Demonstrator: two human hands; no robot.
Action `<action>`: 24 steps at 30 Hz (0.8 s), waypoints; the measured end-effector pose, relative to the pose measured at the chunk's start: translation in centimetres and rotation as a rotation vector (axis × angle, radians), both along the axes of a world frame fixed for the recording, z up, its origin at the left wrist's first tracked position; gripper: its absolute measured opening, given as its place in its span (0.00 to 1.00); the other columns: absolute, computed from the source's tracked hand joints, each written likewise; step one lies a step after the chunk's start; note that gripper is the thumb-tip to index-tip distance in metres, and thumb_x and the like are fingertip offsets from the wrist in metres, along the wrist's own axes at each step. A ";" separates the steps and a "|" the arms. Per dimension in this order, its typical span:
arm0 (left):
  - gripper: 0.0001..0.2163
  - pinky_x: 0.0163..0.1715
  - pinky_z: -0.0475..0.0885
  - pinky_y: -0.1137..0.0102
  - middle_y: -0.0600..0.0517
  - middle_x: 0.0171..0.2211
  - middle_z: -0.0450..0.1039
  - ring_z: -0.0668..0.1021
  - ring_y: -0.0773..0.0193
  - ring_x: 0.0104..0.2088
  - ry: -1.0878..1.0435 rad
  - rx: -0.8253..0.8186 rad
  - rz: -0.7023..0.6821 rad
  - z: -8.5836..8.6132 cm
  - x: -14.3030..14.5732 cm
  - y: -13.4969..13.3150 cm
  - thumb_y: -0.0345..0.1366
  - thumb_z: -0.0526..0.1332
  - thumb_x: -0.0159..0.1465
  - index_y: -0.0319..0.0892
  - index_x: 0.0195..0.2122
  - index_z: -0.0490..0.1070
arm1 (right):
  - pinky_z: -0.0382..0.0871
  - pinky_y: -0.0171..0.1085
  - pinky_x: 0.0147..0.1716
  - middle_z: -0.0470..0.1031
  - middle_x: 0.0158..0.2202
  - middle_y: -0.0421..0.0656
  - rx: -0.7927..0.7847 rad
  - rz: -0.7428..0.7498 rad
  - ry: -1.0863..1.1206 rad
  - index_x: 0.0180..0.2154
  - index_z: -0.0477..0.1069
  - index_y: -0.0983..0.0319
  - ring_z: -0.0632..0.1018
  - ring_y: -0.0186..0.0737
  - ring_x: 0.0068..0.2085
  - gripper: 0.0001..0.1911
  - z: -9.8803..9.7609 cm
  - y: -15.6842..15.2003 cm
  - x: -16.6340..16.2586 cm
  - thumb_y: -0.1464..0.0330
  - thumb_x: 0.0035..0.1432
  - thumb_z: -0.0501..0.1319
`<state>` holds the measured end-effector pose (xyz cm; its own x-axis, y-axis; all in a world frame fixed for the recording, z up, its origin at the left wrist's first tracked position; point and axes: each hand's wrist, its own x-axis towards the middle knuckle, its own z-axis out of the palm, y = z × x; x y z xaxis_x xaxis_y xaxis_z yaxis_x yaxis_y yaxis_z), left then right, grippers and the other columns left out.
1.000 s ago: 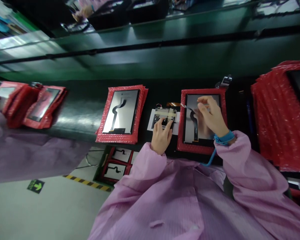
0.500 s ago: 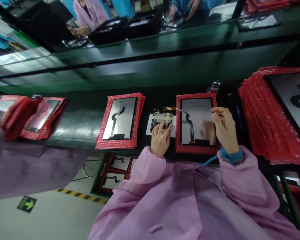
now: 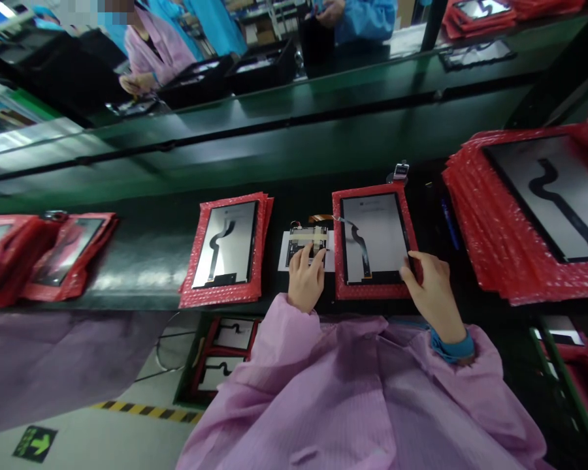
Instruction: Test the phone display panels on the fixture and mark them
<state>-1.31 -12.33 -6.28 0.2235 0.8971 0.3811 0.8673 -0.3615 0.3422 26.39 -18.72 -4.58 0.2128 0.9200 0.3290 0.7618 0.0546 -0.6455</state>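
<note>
On the left of the surface (image 3: 142, 261), the left panel (image 3: 225, 248) rests on red bubble bags (image 3: 192, 287). Right of it sits the small board (image 3: 308, 240) on white paper (image 3: 283, 258). The left hand (image 3: 305, 281) lies on the board, fingers flat and open, gripping nothing. Next comes the middle panel (image 3: 379, 238), with a black ribbon (image 3: 359, 240) curling toward the board. The right hand (image 3: 434, 294) has its thumb on the panel's near right corner. I cannot tell if it grips. If that hand tugs the panel, the ribbon may bend or tear. A hard thumb may mark the panel. The tall pile (image 3: 490, 254) of red bags sits near on the right and could get bumped.
</note>
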 end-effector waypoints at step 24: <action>0.16 0.59 0.75 0.53 0.41 0.53 0.78 0.80 0.50 0.56 -0.361 -0.311 -0.160 2.6 4.0 -2.3 0.45 0.52 0.75 0.42 0.55 0.69 | 0.68 0.56 0.58 0.74 0.55 0.52 0.001 -0.159 0.341 0.54 0.71 0.58 0.70 0.55 0.58 0.22 4.5 -0.6 -3.5 0.54 0.64 0.60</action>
